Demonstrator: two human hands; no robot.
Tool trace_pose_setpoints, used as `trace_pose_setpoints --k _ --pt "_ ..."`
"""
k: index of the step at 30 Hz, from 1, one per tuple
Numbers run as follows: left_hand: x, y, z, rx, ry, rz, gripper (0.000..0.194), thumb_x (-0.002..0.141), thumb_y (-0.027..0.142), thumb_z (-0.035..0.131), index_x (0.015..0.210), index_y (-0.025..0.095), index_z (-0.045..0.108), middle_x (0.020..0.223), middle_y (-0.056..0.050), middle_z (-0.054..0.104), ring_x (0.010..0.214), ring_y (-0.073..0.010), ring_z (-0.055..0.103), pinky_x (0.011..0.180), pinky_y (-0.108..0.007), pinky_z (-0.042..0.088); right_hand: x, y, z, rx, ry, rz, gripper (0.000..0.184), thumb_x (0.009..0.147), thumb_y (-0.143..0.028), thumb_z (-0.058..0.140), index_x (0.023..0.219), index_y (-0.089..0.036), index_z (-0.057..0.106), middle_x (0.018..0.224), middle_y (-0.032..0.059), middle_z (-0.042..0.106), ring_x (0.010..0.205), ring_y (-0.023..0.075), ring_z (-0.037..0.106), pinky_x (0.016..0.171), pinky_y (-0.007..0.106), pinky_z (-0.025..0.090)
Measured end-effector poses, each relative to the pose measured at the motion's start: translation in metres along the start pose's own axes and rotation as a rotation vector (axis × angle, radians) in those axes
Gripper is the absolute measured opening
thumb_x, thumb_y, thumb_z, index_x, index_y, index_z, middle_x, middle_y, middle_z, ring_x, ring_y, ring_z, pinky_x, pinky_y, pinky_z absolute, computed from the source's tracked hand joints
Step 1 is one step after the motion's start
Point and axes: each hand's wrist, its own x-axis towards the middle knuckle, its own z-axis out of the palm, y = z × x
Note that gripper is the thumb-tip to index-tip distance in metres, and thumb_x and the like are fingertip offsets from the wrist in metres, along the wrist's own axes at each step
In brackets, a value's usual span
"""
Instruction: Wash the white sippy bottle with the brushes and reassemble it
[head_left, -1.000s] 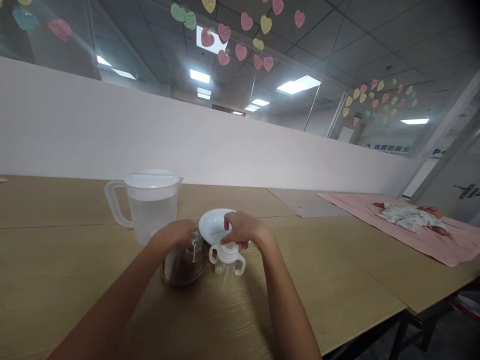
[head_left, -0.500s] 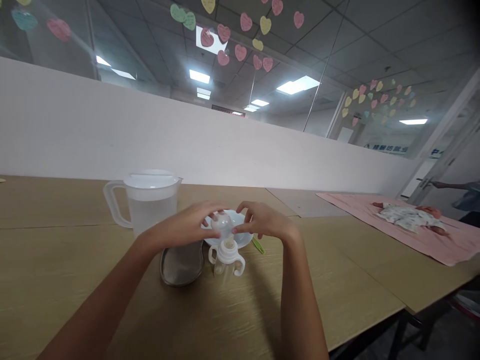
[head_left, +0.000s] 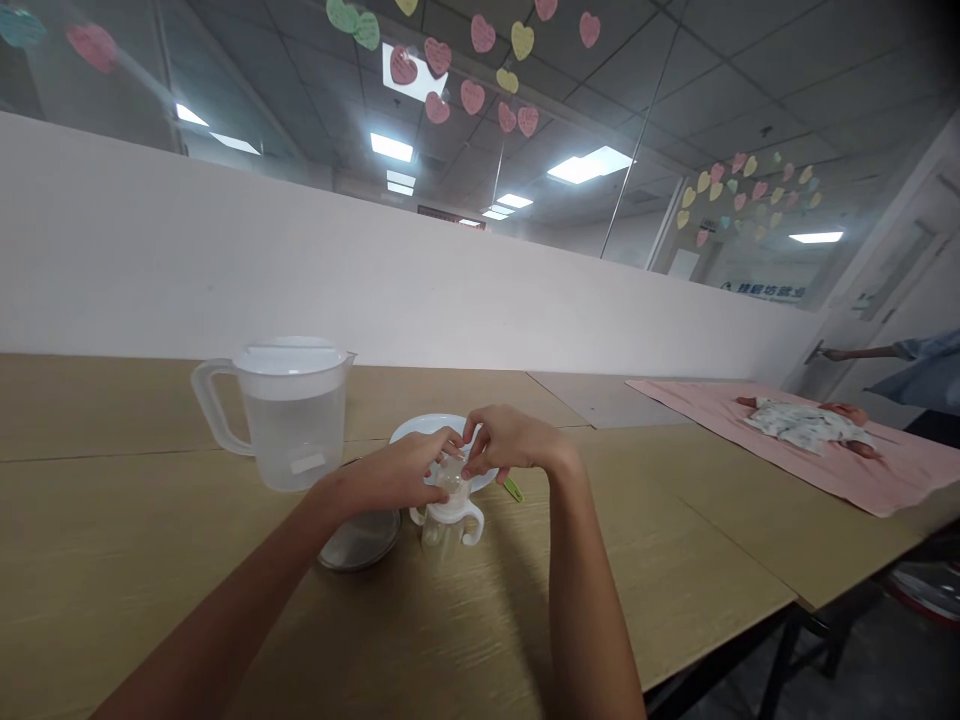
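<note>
A baby bottle (head_left: 442,535) with two white side handles stands upright on the table. Over its top sits a clear dome-shaped cap (head_left: 453,478), covering the teat. My left hand (head_left: 401,470) has its fingers closed round the cap's left side, the thumb low near the white collar. From the right, my right hand (head_left: 514,443) pinches the same cap with bent fingers. Behind the bottle lies a white bowl (head_left: 427,424), partly hidden by my hands. A grey metal tray (head_left: 361,543) rests left of the bottle, under my left wrist.
A lidded clear plastic jug (head_left: 292,420) with liquid stands at the left. A green-handled utensil (head_left: 514,489) lies beside the bowl. On a pink cloth (head_left: 690,420) at the right lies a baby doll (head_left: 806,425). A person's arm (head_left: 862,353) reaches to a door handle.
Both hands have lowered the clear cap from just above the bottle onto its top. The view has shifted slightly. At the far right, the other person has come further into view.
</note>
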Motion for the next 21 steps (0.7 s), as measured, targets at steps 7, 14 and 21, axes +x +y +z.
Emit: trace_pose_setpoints --k 7,14,21 --pt "0.0038 -0.0033 -0.0008 -0.112 -0.021 0.01 0.05 0.065 0.028 0.061 0.11 0.022 0.041 0.119 -0.004 0.054 0.102 -0.0184 0.053 0.078 -0.026 0.045 -0.002 -0.0038 -0.0012 -0.014 -0.013 0.019 0.043 0.062 -0.017 0.072 0.097 -0.014 0.047 0.073 0.0015 0.064 0.049 0.009 0.059 0.044 0.017 0.047" --pt "0.0043 -0.0048 -0.0014 -0.138 -0.047 -0.008 0.056 0.064 0.025 0.061 0.115 0.022 0.037 0.111 -0.003 0.058 0.095 -0.0182 0.056 0.073 -0.026 0.045 0.0011 -0.003 -0.0013 -0.005 -0.027 0.021 0.044 0.062 -0.019 0.074 0.097 -0.014 0.048 0.071 0.0008 0.065 0.052 0.0111 0.061 0.047 0.019 0.049" --pt "0.0059 -0.006 -0.0027 -0.14 -0.054 0.003 0.056 0.063 0.026 0.062 0.114 0.022 0.038 0.108 -0.003 0.058 0.095 -0.0183 0.056 0.072 -0.026 0.045 0.0029 0.0002 -0.0013 0.027 -0.032 -0.001 0.042 0.061 -0.018 0.073 0.095 -0.013 0.048 0.068 0.0019 0.064 0.053 0.0129 0.061 0.047 0.021 0.05"
